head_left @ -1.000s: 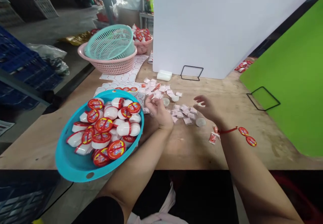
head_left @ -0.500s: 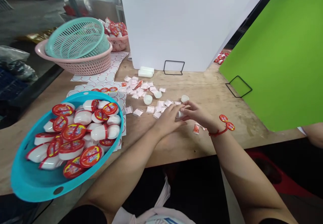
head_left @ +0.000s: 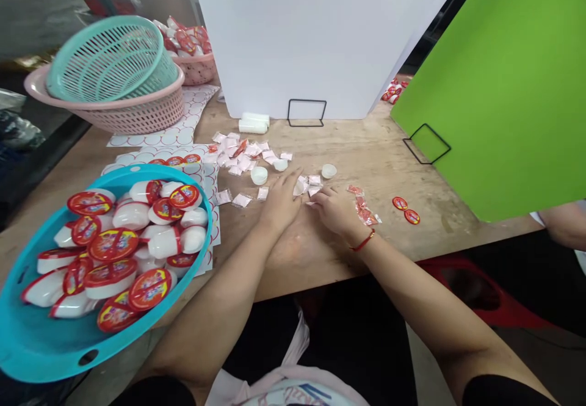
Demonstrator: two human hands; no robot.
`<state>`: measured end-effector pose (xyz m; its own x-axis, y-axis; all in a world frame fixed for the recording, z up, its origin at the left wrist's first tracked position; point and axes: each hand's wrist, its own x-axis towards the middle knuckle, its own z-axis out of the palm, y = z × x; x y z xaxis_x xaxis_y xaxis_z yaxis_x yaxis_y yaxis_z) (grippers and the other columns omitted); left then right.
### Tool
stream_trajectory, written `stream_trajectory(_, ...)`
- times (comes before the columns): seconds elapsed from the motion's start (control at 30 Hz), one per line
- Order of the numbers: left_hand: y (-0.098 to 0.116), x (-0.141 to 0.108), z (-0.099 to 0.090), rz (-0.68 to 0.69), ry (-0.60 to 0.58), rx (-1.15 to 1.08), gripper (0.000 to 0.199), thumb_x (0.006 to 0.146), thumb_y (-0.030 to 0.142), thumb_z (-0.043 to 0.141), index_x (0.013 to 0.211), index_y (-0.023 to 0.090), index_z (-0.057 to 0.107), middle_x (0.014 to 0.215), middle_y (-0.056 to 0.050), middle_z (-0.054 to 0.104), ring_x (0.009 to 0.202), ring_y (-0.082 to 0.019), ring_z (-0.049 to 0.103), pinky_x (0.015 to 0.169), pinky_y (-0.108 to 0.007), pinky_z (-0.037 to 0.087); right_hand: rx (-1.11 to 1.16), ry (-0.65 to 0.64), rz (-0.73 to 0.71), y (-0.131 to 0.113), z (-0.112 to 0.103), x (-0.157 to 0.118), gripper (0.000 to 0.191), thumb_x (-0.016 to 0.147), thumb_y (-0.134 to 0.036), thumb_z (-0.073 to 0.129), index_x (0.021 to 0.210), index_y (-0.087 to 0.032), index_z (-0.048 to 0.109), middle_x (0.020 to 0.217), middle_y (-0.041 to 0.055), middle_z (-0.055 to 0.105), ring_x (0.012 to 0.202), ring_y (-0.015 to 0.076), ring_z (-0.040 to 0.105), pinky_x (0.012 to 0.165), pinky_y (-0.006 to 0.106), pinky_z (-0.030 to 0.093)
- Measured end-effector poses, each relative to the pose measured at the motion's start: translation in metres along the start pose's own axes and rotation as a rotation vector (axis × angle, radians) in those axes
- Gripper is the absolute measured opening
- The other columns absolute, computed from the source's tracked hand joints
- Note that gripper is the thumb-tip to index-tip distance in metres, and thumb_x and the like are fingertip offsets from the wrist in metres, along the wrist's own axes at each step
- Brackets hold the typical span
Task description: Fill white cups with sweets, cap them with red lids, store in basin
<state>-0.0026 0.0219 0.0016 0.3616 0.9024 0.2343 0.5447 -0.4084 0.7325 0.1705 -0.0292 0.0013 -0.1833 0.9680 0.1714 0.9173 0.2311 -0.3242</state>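
Observation:
My left hand (head_left: pixel 280 203) rests low over the table, its fingers curved about a small translucent cup (head_left: pixel 300 187). Close beside it, my right hand (head_left: pixel 336 212) has its fingertips bent down on a small pale pink sachet (head_left: pixel 311 203), partly hidden by them. A few more sachets (head_left: pixel 314 181) lie just beyond both hands. Similar loose cups stand nearby: one cup (head_left: pixel 259 176) left of my left hand, another cup (head_left: pixel 328 171) beyond my right. Red sachets (head_left: pixel 365 212) lie right of my right hand, with two round red stickers (head_left: pixel 405 210) farther right.
A blue basin (head_left: pixel 137 339) of red-and-white capped containers stands at left. Behind it, a green basket (head_left: pixel 107 58) nests in a pink basket (head_left: pixel 132 119). White panel (head_left: pixel 293 39) and green panel (head_left: pixel 513 101) stand at the back and right. Another person's arm (head_left: pixel 565 226) shows at right.
My hands have moved apart from around the cup, which is now at my left hand. My right hand has come down to the sachets. More red sachets are visible beside it.

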Motion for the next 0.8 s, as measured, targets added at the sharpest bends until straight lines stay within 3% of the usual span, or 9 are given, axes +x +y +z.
stream_trajectory(0.1,0.008,-0.003,0.003,0.048,-0.048,0.015,0.050,0.078,0.006,0.063,0.127,0.020,0.060,0.126,-0.012,0.069,0.120,-0.030,0.062,0.108,-0.046,0.048,0.370,0.175,0.139,0.005,-0.015,-0.006,0.014,0.095,-0.029,0.064,0.100,-0.020,0.072,0.097,0.0064,0.076,0.083,0.0198,0.068,0.073,0.031,0.052)
stream_trajectory(0.17,0.015,-0.006,0.006,0.091,-0.080,-0.041,0.039,0.078,0.007,0.064,0.115,0.022,0.062,0.117,-0.010,0.072,0.112,-0.029,0.065,0.102,-0.045,0.051,0.484,0.248,0.137,0.002,-0.025,-0.008,0.015,0.094,-0.035,0.066,0.100,-0.022,0.073,0.097,0.0045,0.076,0.084,0.0192,0.068,0.072,0.031,0.052)
stream_trajectory(0.23,0.019,-0.010,0.009,0.104,-0.078,-0.161,0.035,0.079,0.012,0.066,0.113,0.023,0.060,0.112,-0.008,0.072,0.106,-0.026,0.068,0.095,-0.041,0.054,0.404,0.241,0.066,-0.003,-0.031,-0.008,0.011,0.092,-0.035,0.069,0.095,-0.025,0.074,0.097,0.0036,0.077,0.091,0.0214,0.067,0.081,0.034,0.052)
stream_trajectory(0.37,0.020,-0.015,0.012,0.088,-0.073,-0.345,0.049,0.079,0.013,0.066,0.125,0.026,0.052,0.113,-0.004,0.070,0.100,-0.020,0.069,0.089,-0.034,0.056,0.152,0.150,0.006,-0.008,-0.034,-0.009,0.008,0.092,-0.031,0.069,0.089,-0.028,0.076,0.094,0.0032,0.078,0.092,0.0247,0.064,0.088,0.039,0.051)
stream_trajectory(0.5,0.020,-0.018,0.013,0.081,-0.098,-0.396,0.055,0.080,0.016,0.068,0.131,0.028,0.050,0.116,-0.004,0.071,0.098,-0.018,0.070,0.090,-0.033,0.056,0.164,0.143,-0.108,-0.003,-0.034,-0.012,0.014,0.095,-0.026,0.064,0.092,-0.025,0.078,0.099,0.0072,0.073,0.093,0.0232,0.063,0.087,0.038,0.050)
stream_trajectory(0.6,0.023,-0.020,0.016,0.068,-0.117,-0.481,0.060,0.082,0.018,0.069,0.136,0.028,0.045,0.116,-0.004,0.072,0.096,-0.017,0.071,0.089,-0.031,0.056,0.204,0.207,-0.062,0.005,-0.040,-0.017,0.010,0.090,-0.029,0.070,0.087,-0.023,0.077,0.092,0.0072,0.063,0.082,0.0198,0.060,0.076,0.034,0.050)
stream_trajectory(0.67,0.024,-0.021,0.017,0.094,-0.124,-0.466,0.049,0.082,0.018,0.069,0.127,0.027,0.051,0.110,-0.002,0.072,0.094,-0.016,0.070,0.087,-0.030,0.055,0.246,0.225,0.045,0.013,-0.048,-0.023,0.011,0.087,-0.032,0.074,0.090,-0.022,0.074,0.091,0.0050,0.059,0.075,0.0164,0.057,0.068,0.030,0.048)
stream_trajectory(0.73,0.023,-0.020,0.017,0.139,-0.102,-0.377,0.031,0.081,0.018,0.069,0.110,0.024,0.060,0.102,-0.001,0.071,0.091,-0.016,0.067,0.085,-0.029,0.053,0.236,0.133,0.150,0.024,-0.059,-0.033,0.015,0.084,-0.029,0.075,0.096,-0.020,0.071,0.090,0.0034,0.060,0.069,0.0141,0.056,0.064,0.028,0.047)
stream_trajectory(0.8,0.021,-0.018,0.017,0.172,-0.070,-0.295,0.016,0.080,0.017,0.070,0.094,0.023,0.064,0.095,0.000,0.070,0.088,-0.016,0.065,0.082,-0.029,0.051,0.150,-0.089,0.172,0.033,-0.068,-0.045,0.018,0.081,-0.023,0.076,0.097,-0.021,0.071,0.088,0.0027,0.064,0.068,0.0144,0.057,0.064,0.028,0.046)
